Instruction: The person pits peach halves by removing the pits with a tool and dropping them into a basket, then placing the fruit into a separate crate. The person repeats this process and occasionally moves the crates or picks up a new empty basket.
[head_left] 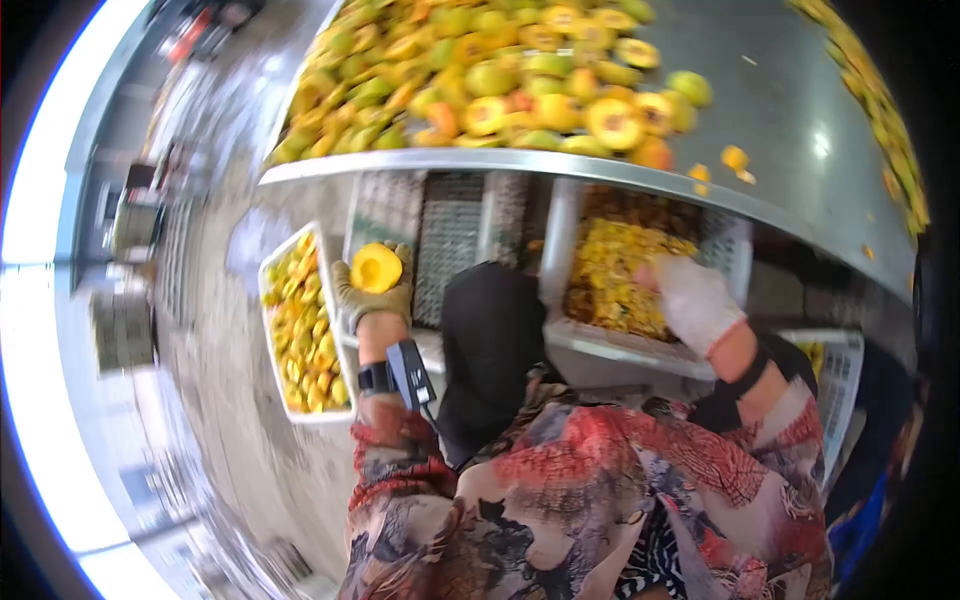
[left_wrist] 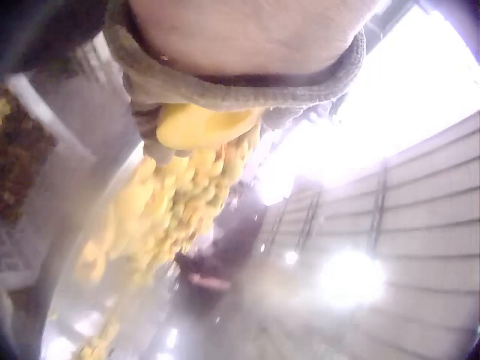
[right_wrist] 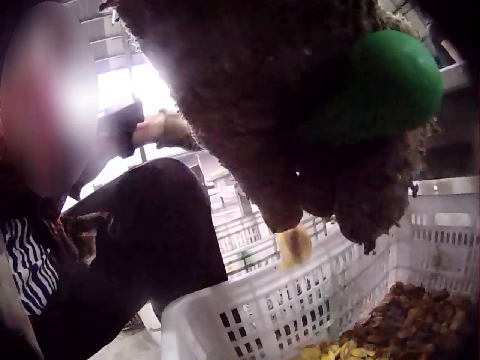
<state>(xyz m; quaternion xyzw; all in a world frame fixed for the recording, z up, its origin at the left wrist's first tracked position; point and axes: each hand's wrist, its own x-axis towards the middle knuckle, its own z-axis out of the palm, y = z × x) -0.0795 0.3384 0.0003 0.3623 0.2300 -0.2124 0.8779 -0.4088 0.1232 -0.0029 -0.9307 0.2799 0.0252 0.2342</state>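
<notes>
My gloved left hand (head_left: 378, 288) holds a halved yellow peach (head_left: 377, 268) with its cut face and round pit hollow turned up. The left wrist view shows the peach half (left_wrist: 201, 126) from its edge, below the glove cuff. Over the crate of yellow scraps (head_left: 615, 265) is my right hand (head_left: 693, 300), in a pale glove. It grips something with a green rounded end (right_wrist: 397, 79), probably a handle; the rest is hidden in the dark glove. Under its fingertips, a blurred yellow piece with a brown middle (right_wrist: 295, 246) shows against the white crate wall (right_wrist: 255, 307).
A metal table (head_left: 760, 120) in front bears a heap of peach halves (head_left: 480, 80). Its raised edge (head_left: 420, 160) runs above the crates. A white crate of peach halves (head_left: 275, 365) stands on the floor at left. My dark-clad knee (head_left: 490, 340) lies between the hands.
</notes>
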